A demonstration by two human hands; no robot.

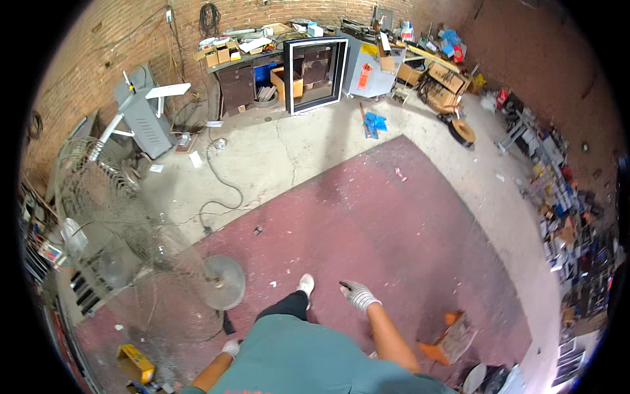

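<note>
My right hand (359, 297), in a white glove with grey stripes, hangs over the red floor covering (394, 217). Its fingers point forward and left, loosely stretched, with darker tips, and I see nothing held in them. My left hand (231, 348), also in a pale glove, is low beside my body; the green shirt covers part of it and its fingers are hidden. Nearest to the left hand is a large fan with a wire cage (125, 203) and a round grey base (224, 282). One white shoe (306, 284) shows ahead of my body.
A framed window panel (291, 79) leans against a cluttered workbench (236, 85). Left of it stands a grey machine (146, 121); a cable (239, 194) crosses the concrete. An orange and grey piece (453, 341) lies right, a yellow box (136, 363) lower left. Piled parts (558, 203) line the right wall.
</note>
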